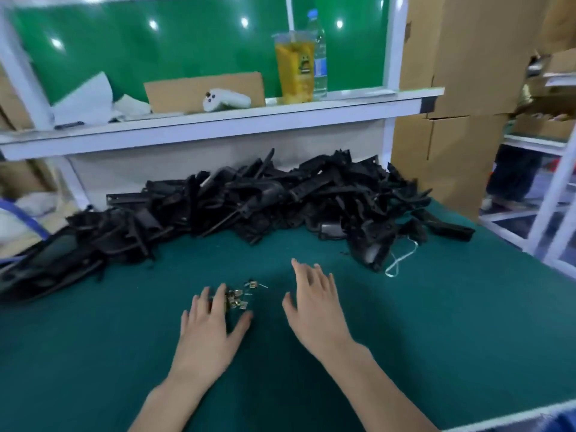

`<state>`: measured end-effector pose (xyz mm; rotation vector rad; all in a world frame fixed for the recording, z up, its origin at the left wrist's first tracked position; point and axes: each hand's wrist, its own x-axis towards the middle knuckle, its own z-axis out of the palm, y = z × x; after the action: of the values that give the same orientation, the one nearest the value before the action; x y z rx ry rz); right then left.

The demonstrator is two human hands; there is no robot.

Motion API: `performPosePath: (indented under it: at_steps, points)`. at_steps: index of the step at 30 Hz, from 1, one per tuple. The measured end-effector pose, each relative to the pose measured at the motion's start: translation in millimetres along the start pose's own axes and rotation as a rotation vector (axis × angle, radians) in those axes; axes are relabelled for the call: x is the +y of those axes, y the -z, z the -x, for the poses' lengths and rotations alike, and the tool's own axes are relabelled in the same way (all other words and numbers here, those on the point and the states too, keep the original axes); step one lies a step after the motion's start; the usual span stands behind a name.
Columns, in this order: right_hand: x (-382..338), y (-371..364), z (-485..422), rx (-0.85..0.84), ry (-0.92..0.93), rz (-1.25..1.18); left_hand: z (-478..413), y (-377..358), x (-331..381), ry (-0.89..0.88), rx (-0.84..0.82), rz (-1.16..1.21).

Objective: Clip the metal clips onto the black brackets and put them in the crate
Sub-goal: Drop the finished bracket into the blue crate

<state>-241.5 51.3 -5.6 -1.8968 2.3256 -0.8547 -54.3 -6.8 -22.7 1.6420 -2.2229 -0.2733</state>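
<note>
left hand [207, 325]: palm down over the green mat [109, 353], fingers straight and spread, thumb out to the right. the long fingertips reach the near-left edge of the clips; cannot tell if they touch. nothing held.
right hand [314, 304]: palm down, just right of the clips and apart from them. fingers straight and only slightly fanned, thumb held out to the left. nothing held; cannot tell whether it rests on the mat or hangs above it.
metal clips [238, 296]: small loose cluster lying on the mat between the two hands, nearer the left one. one or two lie a little apart at the far side. too small and blurred to count.
black brackets [249, 201]: large untidy heap along the far edge of the mat, under the shelf, running from the left edge to the right corner. well apart from both hands.
white string [402, 260]: thin loop on the mat at the heap's near-right edge.
shelf [218, 123]: white, above the heap, in front of a green board [156, 42].
on shelf: yellow drink cup [294, 70] with a water bottle [319, 51] just behind it; a white gadget [226, 100] in front of a cardboard sheet [202, 88]; white paper [87, 98] at left.
right background: stacked cardboard boxes [452, 88].
</note>
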Motion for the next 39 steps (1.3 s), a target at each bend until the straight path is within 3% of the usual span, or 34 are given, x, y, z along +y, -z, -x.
performPosePath:
  at_steps: [3, 8, 15, 18, 20, 27, 39]
  points:
    - [-9.9, -18.6, -15.1, -0.033, 0.027, 0.019, -16.7, -4.6, 3.5, -0.048, -0.012, -0.033]
    - [-6.5, -28.7, -47.3, 0.062, -0.026, 0.054, -48.6, -8.1, 6.1, -0.151, -0.049, 0.074]
    - [33.3, -6.3, -84.7, 0.485, -0.318, 0.187, -65.0, -10.0, -0.3, -0.299, 0.060, 0.146]
    - [55.8, 3.3, -87.8, 0.404, -0.557, 0.130, -66.4, -8.5, 1.1, -0.341, 0.084, 0.123]
    - [64.8, 3.1, -84.5, 0.335, -0.614, 0.109, -66.6, -7.9, 1.5, -0.343, 0.088, 0.125]
    - [64.4, 4.0, -77.8, 0.493, -0.585, 0.105, -64.2, -8.3, 3.0, -0.317, 0.100, 0.072]
    - [45.5, 17.4, -66.0, 1.059, -0.379, -0.267, -58.0, -4.0, 3.3, -0.279, 0.148, 0.237]
